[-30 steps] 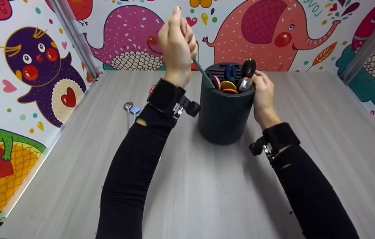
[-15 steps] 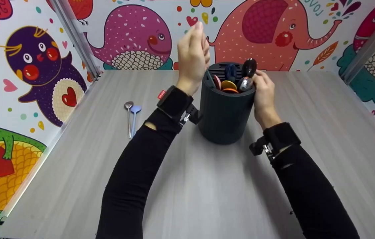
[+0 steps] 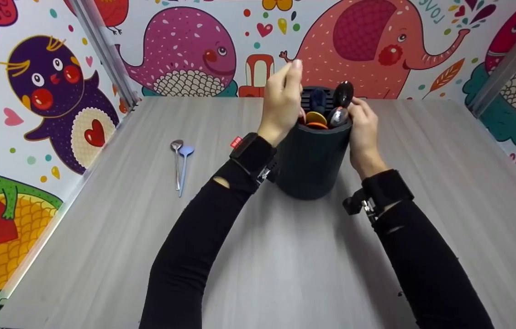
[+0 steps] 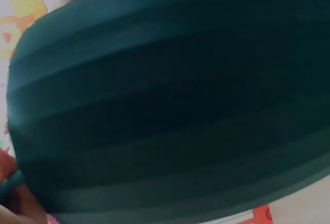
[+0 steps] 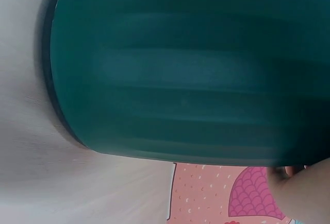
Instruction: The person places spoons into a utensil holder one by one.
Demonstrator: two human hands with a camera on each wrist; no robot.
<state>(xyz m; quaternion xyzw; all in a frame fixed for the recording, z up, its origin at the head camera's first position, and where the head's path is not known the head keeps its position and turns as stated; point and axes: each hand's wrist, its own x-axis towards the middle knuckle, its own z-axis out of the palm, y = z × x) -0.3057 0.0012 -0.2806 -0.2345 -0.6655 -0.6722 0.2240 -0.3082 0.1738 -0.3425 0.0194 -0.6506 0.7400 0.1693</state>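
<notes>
A dark green ribbed utensil holder (image 3: 310, 160) stands upright on the table and nearly fills both wrist views. Spoon-like tops poke out of it: a black one (image 3: 343, 93), a silver one (image 3: 338, 117), a yellow one (image 3: 316, 118) and an orange one (image 3: 317, 125). My left hand (image 3: 281, 101) is at the holder's left rim. In the left wrist view its fingers pinch a thin green utensil (image 4: 11, 183), whose other end is hidden. On the far right side of the holder, my right hand (image 3: 363, 135) grips the wall near the rim, its fingertips partly hidden.
Left of the holder, a silver spoon (image 3: 176, 157) and a light blue spoon-like utensil (image 3: 185, 160) lie side by side on the grey table (image 3: 102, 219). Cartoon-printed walls (image 3: 180, 50) border the table at the back and sides.
My left hand has moved right and down to the holder's rim, and the green utensil has gone deeper into the holder. My right hand has stayed in place.
</notes>
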